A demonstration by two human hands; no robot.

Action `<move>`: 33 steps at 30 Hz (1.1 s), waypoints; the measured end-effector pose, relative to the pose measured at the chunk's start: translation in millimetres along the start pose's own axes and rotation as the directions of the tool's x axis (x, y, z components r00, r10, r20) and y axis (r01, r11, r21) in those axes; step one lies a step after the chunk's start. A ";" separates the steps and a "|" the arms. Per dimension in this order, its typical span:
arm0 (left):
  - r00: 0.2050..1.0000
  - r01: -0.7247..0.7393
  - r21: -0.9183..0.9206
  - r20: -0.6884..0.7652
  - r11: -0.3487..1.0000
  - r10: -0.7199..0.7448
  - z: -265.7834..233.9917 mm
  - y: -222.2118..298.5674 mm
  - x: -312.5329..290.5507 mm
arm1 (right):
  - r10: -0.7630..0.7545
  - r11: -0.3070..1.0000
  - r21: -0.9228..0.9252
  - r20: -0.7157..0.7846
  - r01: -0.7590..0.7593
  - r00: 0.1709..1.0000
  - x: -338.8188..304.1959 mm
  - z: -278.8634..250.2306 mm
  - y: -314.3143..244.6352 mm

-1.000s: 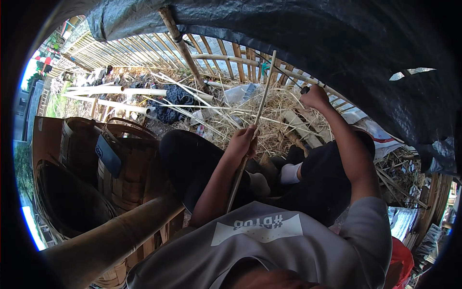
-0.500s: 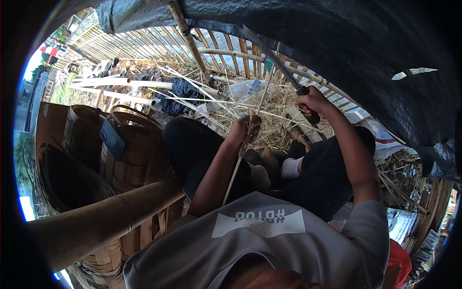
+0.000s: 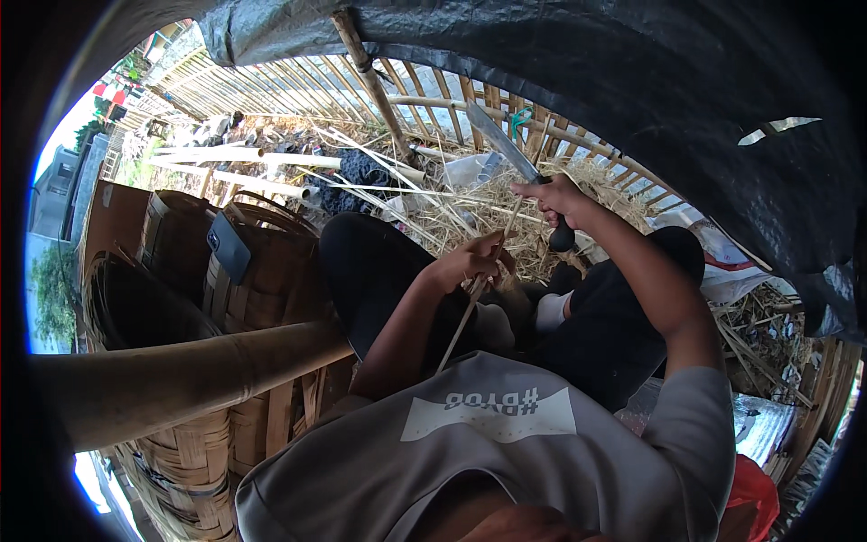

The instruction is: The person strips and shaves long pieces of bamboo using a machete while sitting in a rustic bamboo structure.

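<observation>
Nearer the left hand point(image 3: 471, 263) than half a second ago, in the head view, the right hand point(image 3: 558, 202) wraps the dark, rounded handle of a knife point(image 3: 508, 146), forefinger stretched leftward, flat metal blade slanting up-left. A thin, pale, woody strip point(image 3: 460, 328) runs through the left hand's curled fingers, jutting out below and above. Its upper part lies near the knife; contact is unclear. The right elbow bends.

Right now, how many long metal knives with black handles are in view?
1: the long metal knife with a black handle is in the right hand, blade angled toward the slatted bamboo fence. Others may be hidden.
</observation>
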State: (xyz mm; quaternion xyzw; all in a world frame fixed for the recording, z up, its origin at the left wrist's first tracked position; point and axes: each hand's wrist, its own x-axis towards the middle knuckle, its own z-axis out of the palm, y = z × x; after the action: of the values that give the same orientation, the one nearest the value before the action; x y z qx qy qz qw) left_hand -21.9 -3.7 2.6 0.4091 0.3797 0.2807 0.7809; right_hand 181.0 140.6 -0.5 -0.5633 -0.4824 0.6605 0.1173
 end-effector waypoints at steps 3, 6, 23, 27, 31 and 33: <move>1.000 0.020 -0.145 -0.001 0.989 -0.021 7.0 1.3 -1.6 | -0.032 0.997 0.072 -0.007 0.032 0.999 9.1 -5.3 -3.2; 0.997 0.059 -0.271 -0.038 0.961 -0.072 -3.1 5.6 -3.6 | -0.085 0.986 0.139 -0.016 0.087 0.996 1.6 -5.8 -21.8; 0.986 0.101 0.359 0.089 0.928 -0.142 60.4 55.2 -23.9 | -0.237 0.816 0.428 -0.366 0.389 0.900 -133.0 -74.1 -46.5; 0.842 -0.059 0.602 0.458 0.796 -0.284 78.9 43.9 -24.8 | -0.271 0.651 0.444 -0.622 0.616 0.735 -190.2 -136.8 -35.8; 0.766 -0.001 0.642 0.494 0.767 -0.412 108.2 59.8 -24.3 | -0.286 0.448 0.411 -0.775 0.794 0.563 -242.9 -214.6 -3.8; 0.822 -0.162 0.642 0.508 0.749 -0.257 119.3 67.4 -24.6 | -0.273 0.403 0.364 -0.828 0.840 0.489 -264.8 -245.8 9.9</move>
State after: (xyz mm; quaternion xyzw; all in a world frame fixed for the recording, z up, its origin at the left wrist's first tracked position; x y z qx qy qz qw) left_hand 54.0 -38.8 113.9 0.7116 0.2145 -0.0277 0.6685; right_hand 485.0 74.8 183.5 -0.4353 -0.2639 0.4594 0.7279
